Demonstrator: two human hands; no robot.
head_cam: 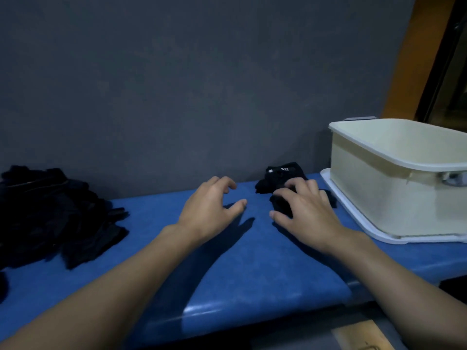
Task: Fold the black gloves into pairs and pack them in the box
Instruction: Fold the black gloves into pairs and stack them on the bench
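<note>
As left hand point(209, 207) hovers, right hand point(304, 210) grips gloves point(281, 175).

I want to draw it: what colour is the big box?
The box is cream, with a white rim; head view.

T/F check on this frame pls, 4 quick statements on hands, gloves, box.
1. The cream plastic box stands on a flat white plastic tray. True.
2. The right hand is on the big loose pile of black gloves. False: that pile lies untouched at far left; the right hand's fingers curl over a small black glove bundle beside the box.
3. The left hand holds nothing. True.
4. The small black glove bundle is already in the box. False: it lies on the blue tabletop, outside the box.
</note>
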